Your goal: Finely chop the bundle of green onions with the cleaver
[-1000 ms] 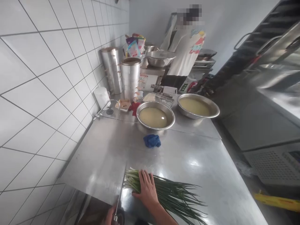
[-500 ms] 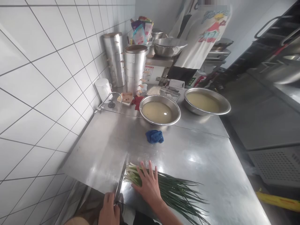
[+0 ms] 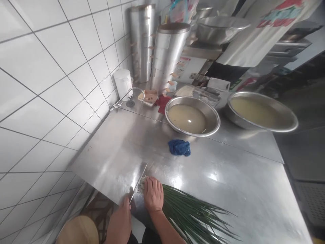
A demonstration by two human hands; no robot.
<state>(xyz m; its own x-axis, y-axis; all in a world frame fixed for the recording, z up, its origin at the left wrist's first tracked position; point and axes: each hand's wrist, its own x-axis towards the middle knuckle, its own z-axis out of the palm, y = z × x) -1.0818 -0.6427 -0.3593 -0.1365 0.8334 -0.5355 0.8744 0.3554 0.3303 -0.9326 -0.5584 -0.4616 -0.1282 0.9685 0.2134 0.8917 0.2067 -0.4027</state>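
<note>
In the head view, my left hand (image 3: 121,217) is closed on a knife (image 3: 139,182) at the lower left. Its blade shows edge-on as a thin line, pointing away from me beside the white ends of a bunch of thin green stalks (image 3: 194,207) like chives or scallions. My right hand (image 3: 153,193) presses on the bunch near those white ends, fingers curled together around them. The dark green tips fan out to the lower right across the steel table (image 3: 228,176). My left fingers and the knife's handle are partly hidden.
Beyond the stalks lies a crumpled blue cloth (image 3: 179,147). Behind it stand two steel basins of cloudy liquid, one nearer (image 3: 188,118) and one at right (image 3: 261,112). A tiled wall (image 3: 50,112) borders the left, near a bent metal tap (image 3: 135,89). A person in a white top (image 3: 243,44) stands behind.
My right hand has gone from spread fingers to gripping the bunch near its white ends. The knife and left hand have shifted closer to those ends. The camera view has tilted and moved.
</note>
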